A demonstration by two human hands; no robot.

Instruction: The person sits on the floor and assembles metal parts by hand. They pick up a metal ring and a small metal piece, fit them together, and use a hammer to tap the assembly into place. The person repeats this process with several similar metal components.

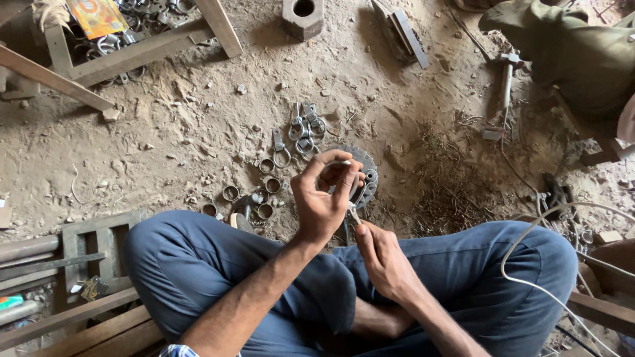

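I sit cross-legged on a dirt floor in blue trousers. My left hand (323, 198) is raised in front of me, its fingers pinching a small metal ring piece (366, 178). My right hand (383, 259) sits lower, just under it, gripping a thin metal tool (353, 213) that points up toward the piece. Behind the hands lies a round toothed metal disc (366, 166), partly hidden by my fingers. Several short metal rings (266, 186) and ring-ended clamps (304, 129) are scattered on the ground beyond my left knee.
A wooden frame (142, 53) with more metal parts lies at the top left. A metal block (302, 16) with a hole stands at the top middle, a hammer (506, 76) and green cloth (582, 49) at the right. White cable (529, 231) loops over my right knee. Wooden slats (73, 264) lie at the left.
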